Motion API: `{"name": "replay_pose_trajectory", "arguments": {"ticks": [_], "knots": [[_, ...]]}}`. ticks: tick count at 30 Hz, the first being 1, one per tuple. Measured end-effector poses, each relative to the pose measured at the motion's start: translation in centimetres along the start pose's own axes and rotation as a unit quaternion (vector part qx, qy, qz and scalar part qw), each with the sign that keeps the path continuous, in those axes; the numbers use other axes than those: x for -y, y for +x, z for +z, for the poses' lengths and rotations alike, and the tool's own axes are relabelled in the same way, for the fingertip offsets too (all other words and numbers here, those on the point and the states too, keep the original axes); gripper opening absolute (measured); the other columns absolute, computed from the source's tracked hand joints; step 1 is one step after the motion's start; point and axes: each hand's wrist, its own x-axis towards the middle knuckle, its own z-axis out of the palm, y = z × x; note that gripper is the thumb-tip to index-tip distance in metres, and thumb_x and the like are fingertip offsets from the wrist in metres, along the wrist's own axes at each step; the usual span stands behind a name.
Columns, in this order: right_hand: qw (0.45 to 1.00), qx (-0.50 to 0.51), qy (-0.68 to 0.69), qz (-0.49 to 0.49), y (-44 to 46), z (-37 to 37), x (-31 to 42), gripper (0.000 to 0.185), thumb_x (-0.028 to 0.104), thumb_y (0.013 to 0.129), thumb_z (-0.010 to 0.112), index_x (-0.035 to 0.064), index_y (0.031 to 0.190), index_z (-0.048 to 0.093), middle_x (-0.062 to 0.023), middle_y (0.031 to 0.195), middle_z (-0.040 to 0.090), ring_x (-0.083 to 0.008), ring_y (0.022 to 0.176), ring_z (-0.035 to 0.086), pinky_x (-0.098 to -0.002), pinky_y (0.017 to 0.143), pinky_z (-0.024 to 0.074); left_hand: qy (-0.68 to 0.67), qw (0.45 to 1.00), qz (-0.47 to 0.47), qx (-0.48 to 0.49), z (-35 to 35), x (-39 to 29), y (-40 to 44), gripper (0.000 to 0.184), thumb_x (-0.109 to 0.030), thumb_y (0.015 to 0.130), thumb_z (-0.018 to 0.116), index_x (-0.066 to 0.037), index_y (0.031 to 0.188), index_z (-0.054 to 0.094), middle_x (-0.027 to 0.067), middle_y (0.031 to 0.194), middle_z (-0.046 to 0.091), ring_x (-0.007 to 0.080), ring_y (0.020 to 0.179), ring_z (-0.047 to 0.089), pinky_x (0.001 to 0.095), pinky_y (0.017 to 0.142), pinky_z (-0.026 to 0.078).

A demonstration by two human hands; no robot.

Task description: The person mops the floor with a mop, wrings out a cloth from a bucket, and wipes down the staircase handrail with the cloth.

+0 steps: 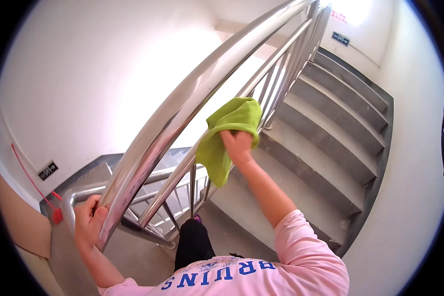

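Observation:
A green cloth (229,121) is draped over the lower metal rail (170,190) of the stair railing. My right hand (238,145) grips the cloth against that rail, with the fingers partly hidden in its folds. At the lower left, my left hand (90,222) is closed on the thick shiny handrail (153,126), near its lower bend. Part of the cloth hangs down below my right hand.
Grey stairs (325,123) climb to the right beside a white wall (404,163). More steps and railing lie below on the left. A red broom-like tool (57,215) leans at the left wall. Dark signs (48,170) are on the walls.

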Motion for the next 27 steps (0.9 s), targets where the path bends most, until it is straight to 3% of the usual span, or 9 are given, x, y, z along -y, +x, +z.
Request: {"name": "replay_pose_trajectory", "arguments": {"ticks": [2, 4, 6, 7, 10, 11, 17, 21, 27], "knots": [[0.997, 0.022, -0.033, 0.059, 0.8, 1.2, -0.3, 0.031, 0.023, 0.081, 0.063, -0.0007, 0.101, 0.061, -0.0174, 0.101, 0.061, -0.0313, 0.094, 0.058, -0.04, 0.086, 0.0442, -0.031, 1.0, -0.004, 0.005, 0.1, 0.2, 0.1, 0.054, -0.051, 0.084, 0.059, 0.002, 0.09, 0.06, 0.0013, 0.063, 0.053, 0.0098, 0.059, 0.044, 0.0258, 0.055, 0.037], [0.98, 0.058, -0.091, 0.166, 2.0, 2.0, 0.5, 0.037, 0.031, 0.083, 0.059, -0.0021, 0.1, 0.061, -0.0215, 0.104, 0.061, -0.0348, 0.097, 0.058, -0.0426, 0.087, 0.0436, -0.021, 0.999, -0.036, 0.01, -0.2, -0.2, -0.2, 0.057, -0.049, 0.083, 0.061, 0.002, 0.107, 0.058, 0.0046, 0.083, 0.061, 0.0114, 0.073, 0.053, 0.0258, 0.066, 0.043], [0.975, 0.062, -0.128, 0.168, 3.7, 2.1, 1.5, 0.042, 0.035, 0.084, 0.054, -0.0039, 0.1, 0.06, -0.0257, 0.107, 0.059, -0.0391, 0.1, 0.057, -0.0457, 0.09, 0.0417, -0.027, 0.998, -0.019, -0.044, 0.8, -1.6, -0.1, 0.061, -0.048, 0.082, 0.062, 0.002, 0.117, 0.055, 0.0078, 0.095, 0.064, 0.0138, 0.084, 0.057, 0.0277, 0.074, 0.045], [0.972, 0.066, -0.147, 0.17, 4.6, 2.2, 1.7, 0.045, 0.036, 0.085, 0.052, -0.0048, 0.1, 0.06, -0.0279, 0.108, 0.059, -0.0413, 0.101, 0.056, -0.0472, 0.091, 0.0407, 0.058, 0.997, -0.039, -0.022, 0.0, -2.8, 0.2, 0.069, -0.048, 0.079, 0.063, 0.0, 0.127, 0.049, 0.0138, 0.113, 0.06, 0.0223, 0.1, 0.057, 0.0342, 0.087, 0.043], [0.973, 0.011, -0.165, 0.162, 7.2, 2.8, -0.3, 0.044, 0.033, 0.086, 0.049, -0.0063, 0.101, 0.059, -0.03, 0.108, 0.058, -0.0449, 0.102, 0.054, -0.0492, 0.094, 0.038, 0.2, 0.977, 0.062, -0.049, 0.7, -6.6, 1.0, 0.069, -0.048, 0.078, 0.064, 0.001, 0.125, 0.051, 0.017, 0.118, 0.058, 0.029, 0.109, 0.054, 0.0384, 0.095, 0.039], [0.975, -0.017, -0.149, 0.162, 7.4, 2.6, -0.3, 0.043, 0.031, 0.086, 0.048, -0.0077, 0.102, 0.058, -0.0315, 0.109, 0.057, -0.0459, 0.103, 0.053, -0.0494, 0.095, 0.0372, 0.139, 0.988, 0.063, -0.026, 1.1, -8.2, 1.6, 0.076, -0.053, 0.076, 0.064, 0.0, 0.128, 0.048, 0.0185, 0.125, 0.053, 0.0313, 0.118, 0.048, 0.0396, 0.098, 0.037], [0.966, -0.002, -0.145, 0.215, 11.1, 1.0, -0.7, 0.041, 0.028, 0.087, 0.046, -0.0069, 0.105, 0.057, -0.0297, 0.111, 0.057, -0.0442, 0.104, 0.054, -0.0476, 0.094, 0.0392, 0.172, 0.971, 0.16, 0.03, 4.3, -12.1, 7.7, 0.082, -0.028, 0.07, 0.071, 0.0, 0.138, 0.035, 0.0205, 0.131, 0.047, 0.0308, 0.118, 0.049, 0.0383, 0.1, 0.036], [0.963, -0.035, -0.174, 0.204, 13.6, 0.8, -2.7, 0.037, 0.026, 0.087, 0.047, -0.0058, 0.101, 0.06, -0.0254, 0.108, 0.06, -0.0399, 0.101, 0.057, -0.0466, 0.093, 0.041, 0.064, 0.985, 0.121, 0.102, 6.2, -11.2, 9.8, 0.087, -0.01, 0.064, 0.063, 0.001, 0.142, 0.026, 0.0225, 0.129, 0.048, 0.0279, 0.118, 0.05, 0.0334, 0.099, 0.037], [0.956, -0.088, -0.212, 0.184, 17.3, -0.6, -4.4, 0.036, 0.026, 0.085, 0.05, -0.0044, 0.102, 0.061, -0.0234, 0.107, 0.061, -0.0373, 0.1, 0.059, -0.0433, 0.092, 0.0432, 0.024, 0.987, 0.107, 0.118, 6.5, -11.1, 9.5, 0.091, -0.011, 0.062, 0.065, -0.002, 0.143, 0.024, 0.0202, 0.125, 0.051, 0.0262, 0.111, 0.053, 0.0331, 0.095, 0.04]]}}
